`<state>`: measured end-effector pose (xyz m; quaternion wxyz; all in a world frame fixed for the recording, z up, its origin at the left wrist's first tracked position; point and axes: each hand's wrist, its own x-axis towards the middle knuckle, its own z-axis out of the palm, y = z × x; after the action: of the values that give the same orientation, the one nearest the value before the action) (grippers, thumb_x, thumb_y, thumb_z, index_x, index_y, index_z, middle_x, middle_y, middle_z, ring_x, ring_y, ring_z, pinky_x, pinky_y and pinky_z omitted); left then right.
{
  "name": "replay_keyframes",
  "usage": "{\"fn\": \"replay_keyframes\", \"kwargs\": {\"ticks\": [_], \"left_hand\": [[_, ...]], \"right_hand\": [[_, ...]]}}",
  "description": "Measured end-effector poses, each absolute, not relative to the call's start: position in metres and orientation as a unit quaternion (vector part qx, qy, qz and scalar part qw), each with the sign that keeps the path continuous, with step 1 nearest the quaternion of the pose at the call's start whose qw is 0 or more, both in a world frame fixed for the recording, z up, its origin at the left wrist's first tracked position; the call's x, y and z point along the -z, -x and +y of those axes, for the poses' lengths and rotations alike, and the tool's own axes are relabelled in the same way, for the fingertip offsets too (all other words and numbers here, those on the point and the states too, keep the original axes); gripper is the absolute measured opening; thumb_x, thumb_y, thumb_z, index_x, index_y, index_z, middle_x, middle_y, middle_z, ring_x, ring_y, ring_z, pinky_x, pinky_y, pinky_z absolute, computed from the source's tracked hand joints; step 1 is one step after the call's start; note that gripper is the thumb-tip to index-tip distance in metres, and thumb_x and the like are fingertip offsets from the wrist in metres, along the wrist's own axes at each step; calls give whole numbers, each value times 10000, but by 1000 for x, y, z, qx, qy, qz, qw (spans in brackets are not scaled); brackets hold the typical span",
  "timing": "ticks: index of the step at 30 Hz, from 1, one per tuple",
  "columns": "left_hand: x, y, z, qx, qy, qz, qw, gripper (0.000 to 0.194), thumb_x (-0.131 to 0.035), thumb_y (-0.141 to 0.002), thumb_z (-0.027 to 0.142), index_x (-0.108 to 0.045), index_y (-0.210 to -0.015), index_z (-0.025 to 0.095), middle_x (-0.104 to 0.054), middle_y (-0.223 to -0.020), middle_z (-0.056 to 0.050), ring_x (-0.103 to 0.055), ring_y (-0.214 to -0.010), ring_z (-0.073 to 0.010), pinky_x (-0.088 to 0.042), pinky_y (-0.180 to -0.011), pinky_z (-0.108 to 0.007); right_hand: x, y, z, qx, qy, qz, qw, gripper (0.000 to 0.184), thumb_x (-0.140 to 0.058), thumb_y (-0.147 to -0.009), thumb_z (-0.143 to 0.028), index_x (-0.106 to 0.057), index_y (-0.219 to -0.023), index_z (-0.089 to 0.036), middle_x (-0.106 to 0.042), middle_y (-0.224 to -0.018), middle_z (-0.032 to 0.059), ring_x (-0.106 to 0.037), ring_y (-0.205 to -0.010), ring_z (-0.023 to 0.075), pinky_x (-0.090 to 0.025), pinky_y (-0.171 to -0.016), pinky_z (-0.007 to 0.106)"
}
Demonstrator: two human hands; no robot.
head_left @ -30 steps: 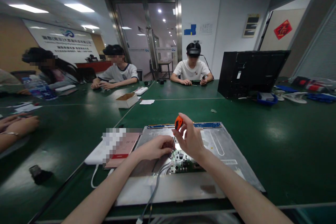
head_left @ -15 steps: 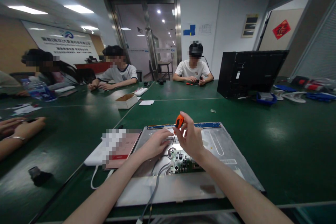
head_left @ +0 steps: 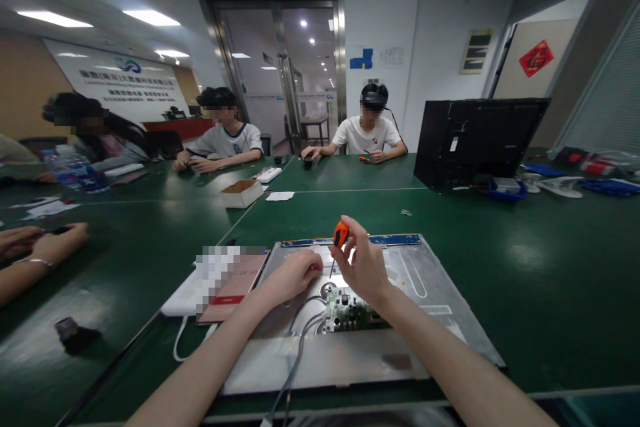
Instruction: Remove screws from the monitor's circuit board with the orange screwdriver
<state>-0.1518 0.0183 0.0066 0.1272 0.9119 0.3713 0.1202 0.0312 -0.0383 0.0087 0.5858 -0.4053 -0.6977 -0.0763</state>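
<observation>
A screwdriver point(head_left: 341, 235) with an orange and black handle is gripped in my right hand point(head_left: 367, 263), its thin shaft pointing down above the board's upper left corner. My left hand point(head_left: 299, 272) is closed just left of the shaft, fingers curled together; whatever they pinch, if anything, is hidden. Beneath both hands lies a flat metal display panel point(head_left: 450, 330) with a blue strip along its far edge. A green circuit board point(head_left: 344, 313) sits on the panel, partly covered by my right hand. Grey cables point(head_left: 300, 347) run from its left side toward me.
Left of the panel are a pink booklet point(head_left: 220, 307) and a white device point(head_left: 175, 298) with a white cord. A black clip-like object point(head_left: 75, 333) lies farther left. Beyond stand a small open box point(head_left: 241, 195) and a black monitor point(head_left: 480, 140). Co-workers sit around the table.
My left hand has lifted off the board's corner and moved up and left, its fingers loosening, then curling again. My right hand keeps the screwdriver nearly still. Across the table, a co-worker reaches sideways.
</observation>
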Motion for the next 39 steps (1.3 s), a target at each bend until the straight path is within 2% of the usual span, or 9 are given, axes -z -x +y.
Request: {"fn": "replay_keyframes", "kwargs": {"ticks": [4, 8, 11, 14, 17, 24, 39], "left_hand": [[-19, 158, 11, -91, -914, 383, 101, 171, -473, -810, 94, -548, -697, 199, -609, -684, -22, -565, -654, -187, -399, -624, -266], [-33, 168, -10, -84, -905, 410, 80, 183, -452, -799, 64, -532, -709, 202, -631, -744, -45, -577, -688, -205, -373, -622, -281], [-36, 171, -37, -118, -900, 401, 124, 184, -429, -838, 83, -546, -756, 199, -646, -809, -52, -582, -731, -204, -400, -661, -289], [-29, 167, -63, -169, -895, 373, 177, 161, -430, -897, 147, -566, -825, 198, -654, -861, -51, -591, -781, -198, -429, -706, -289], [-16, 161, -77, -197, -889, 360, 204, 154, -437, -881, 134, -566, -823, 197, -651, -854, -47, -587, -763, -189, -431, -691, -280], [-1, 154, -75, -248, -869, 372, 212, 135, -454, -835, 108, -556, -839, 196, -644, -855, -58, -595, -774, -199, -444, -701, -294], [6, 153, -81, -254, -879, 359, 184, 148, -447, -849, 100, -549, -848, 207, -639, -844, -63, -604, -791, -219, -430, -691, -298]], "right_hand": [[-10, -32, -38, 83, 402, -700, 584, 430, -478, -1004, -366, -412, -1374, -157, -643, -689, -16, -576, -468, 111, -411, -459, 198], [-11, -33, -37, 97, 402, -701, 582, 418, -488, -997, -358, -416, -1363, -167, -657, -701, -9, -609, -507, 123, -447, -493, 209], [-12, -35, -36, 97, 404, -698, 584, 422, -487, -998, -365, -416, -1362, -164, -642, -665, -26, -598, -486, 121, -442, -490, 211], [-12, -35, -36, 95, 403, -698, 584, 416, -473, -1006, -384, -420, -1354, -163, -634, -657, -33, -582, -471, 113, -431, -485, 208], [-12, -34, -37, 98, 403, -701, 580, 405, -459, -1012, -396, -425, -1345, -168, -635, -667, -33, -546, -448, 98, -420, -480, 205], [-14, -33, -40, 93, 388, -716, 573, 407, -461, -1015, -378, -409, -1359, -167, -652, -711, -19, -534, -450, 92, -408, -471, 200], [-15, -32, -43, 106, 374, -718, 577, 405, -454, -1022, -397, -414, -1364, -184, -634, -696, -33, -521, -453, 95, -423, -487, 208]]}}
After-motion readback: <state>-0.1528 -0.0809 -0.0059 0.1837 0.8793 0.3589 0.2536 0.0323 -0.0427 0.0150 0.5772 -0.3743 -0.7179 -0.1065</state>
